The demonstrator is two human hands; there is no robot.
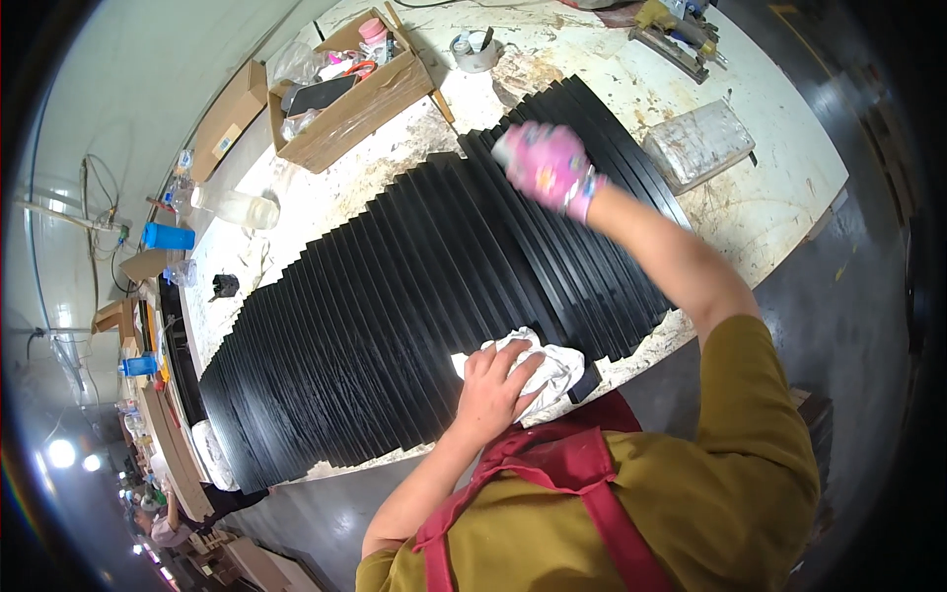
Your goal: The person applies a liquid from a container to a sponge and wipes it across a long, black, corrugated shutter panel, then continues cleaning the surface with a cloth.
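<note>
Long glossy black strips (345,316) lie side by side across the table, their ends stepped unevenly. My left hand (490,385) is bare and closes on a crumpled white cloth (554,373) at the near ends of the strips. Toward their far ends is my right hand (547,166), in a patterned pink glove. It is over or on the strips, and motion smears its fingers. A pale patch shows at the fingertips; whether it is a held thing or part of the glove cannot be made out.
The white table (779,197) is stained. A cardboard box (355,113) of odds and ends and a tape roll (474,54) stand at the back. A wrapped block (700,143) and a nail gun (676,35) lie right, a bottle (237,207) left. Another person (170,528) is far left.
</note>
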